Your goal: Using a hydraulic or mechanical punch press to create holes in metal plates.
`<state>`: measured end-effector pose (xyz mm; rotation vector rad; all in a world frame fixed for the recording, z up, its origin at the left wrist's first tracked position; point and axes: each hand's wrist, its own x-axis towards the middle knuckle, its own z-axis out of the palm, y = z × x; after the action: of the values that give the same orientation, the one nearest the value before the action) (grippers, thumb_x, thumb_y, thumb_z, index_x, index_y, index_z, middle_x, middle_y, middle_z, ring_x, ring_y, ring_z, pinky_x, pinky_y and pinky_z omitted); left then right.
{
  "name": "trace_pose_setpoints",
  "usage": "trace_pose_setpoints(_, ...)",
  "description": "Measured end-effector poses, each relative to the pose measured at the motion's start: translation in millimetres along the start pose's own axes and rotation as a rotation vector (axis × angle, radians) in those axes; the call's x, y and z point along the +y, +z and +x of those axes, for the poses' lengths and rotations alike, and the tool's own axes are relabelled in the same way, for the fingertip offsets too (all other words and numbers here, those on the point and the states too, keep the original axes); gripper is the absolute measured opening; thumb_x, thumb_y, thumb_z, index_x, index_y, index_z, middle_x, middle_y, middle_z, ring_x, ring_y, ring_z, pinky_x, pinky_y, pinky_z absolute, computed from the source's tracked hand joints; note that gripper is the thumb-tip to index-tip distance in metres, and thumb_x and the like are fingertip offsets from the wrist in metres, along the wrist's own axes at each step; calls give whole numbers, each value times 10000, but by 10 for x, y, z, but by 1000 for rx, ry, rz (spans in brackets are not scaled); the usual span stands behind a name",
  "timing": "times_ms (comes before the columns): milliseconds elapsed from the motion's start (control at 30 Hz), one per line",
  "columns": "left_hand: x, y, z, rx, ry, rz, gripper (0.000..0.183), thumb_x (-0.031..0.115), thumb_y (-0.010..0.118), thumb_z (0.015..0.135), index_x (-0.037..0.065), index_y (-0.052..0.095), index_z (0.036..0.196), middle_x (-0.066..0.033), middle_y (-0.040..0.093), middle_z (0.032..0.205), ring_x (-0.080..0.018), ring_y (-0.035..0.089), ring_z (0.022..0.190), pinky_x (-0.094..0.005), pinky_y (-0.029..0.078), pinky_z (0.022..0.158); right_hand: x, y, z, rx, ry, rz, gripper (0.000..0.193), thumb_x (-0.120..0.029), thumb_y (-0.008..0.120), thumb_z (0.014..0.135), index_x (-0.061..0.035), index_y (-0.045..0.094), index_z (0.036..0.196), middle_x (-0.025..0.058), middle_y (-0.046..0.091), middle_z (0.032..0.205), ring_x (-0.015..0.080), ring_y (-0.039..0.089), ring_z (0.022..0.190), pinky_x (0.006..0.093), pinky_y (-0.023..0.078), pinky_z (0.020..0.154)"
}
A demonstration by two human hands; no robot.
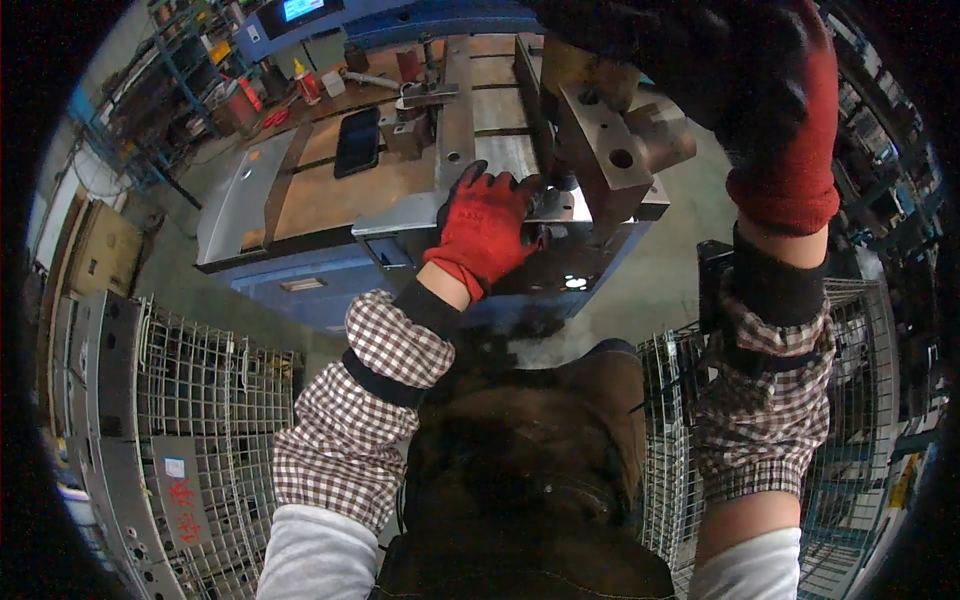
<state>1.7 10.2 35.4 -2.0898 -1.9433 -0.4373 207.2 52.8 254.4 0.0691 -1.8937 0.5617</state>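
1. Filling the upper middle, a blue steel press machine [300, 275] carries a worn brown bed plate with grooves; concrete floor shows around it.
2. Wire mesh cages [215, 400] stand low on both sides, and cluttered shelving [160, 90] lines the far left.
3. A grey metal block with round holes [610, 150] sits at the bed's front right.
4. The right hand [770, 90], in a red-and-black glove, is raised high; its grip cannot be told.
5. The left hand [483, 225], gloved alike, presses fingers down on a flat grey sheet-metal part [400, 215] at the bed's front edge.
6. A black phone [357, 142] lies on the bed.
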Motion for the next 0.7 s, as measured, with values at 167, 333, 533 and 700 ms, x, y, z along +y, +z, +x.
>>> trace_pose_setpoints(167, 17, -14, 22, -2, 20, -14, 600, 500, 737, 813, 69, 677, 1227, -187, 590, 1346, -386, 542, 1282, -489, 335, 1184, 213, -194, -65, 115, -88, -39, 525, -218, 620, 1020, 1, 494, 1481, 142, 596, 1421, 229, 616, 1228, 343, 485, 1053)
trace_pose_setpoints(333, -22, 15, -10, 49, 57, 27, 643, 480, 719, 832, 135, 627, 1366, -153, 645, 1185, -351, 605, 1182, -507, 347, 1171, 811, -355, -567, 383, 67, -12, 549, -294, 644, 1011, -13, 507, 1462, 161, 642, 1351, 261, 634, 1205, 363, 482, 1037)
trace_pose_setpoints(533, 42, 5, 33, 73, 88, -19, 689, 453, 762, 809, 142, 593, 1400, -155, 647, 1179, -352, 610, 1174, -504, 347, 1170, 1595, -219, -1810, 394, 890, -66, 711, -457, 754, 901, 6, 553, 1402, 191, 678, 1288, 302, 644, 1186, 403, 485, 1005)
trace_pose_setpoints(700, 4, -9, -36, 28, 46, 71, 714, 440, 777, 792, 146, 577, 1410, -147, 645, 1178, -350, 611, 1170, -490, 349, 1168, 1413, 287, -1985, 272, 1167, 242, 577, -337, 779, 925, 18, 596, 1342, 114, 700, 1187, 152, 667, 1037, 290, 522, 884)
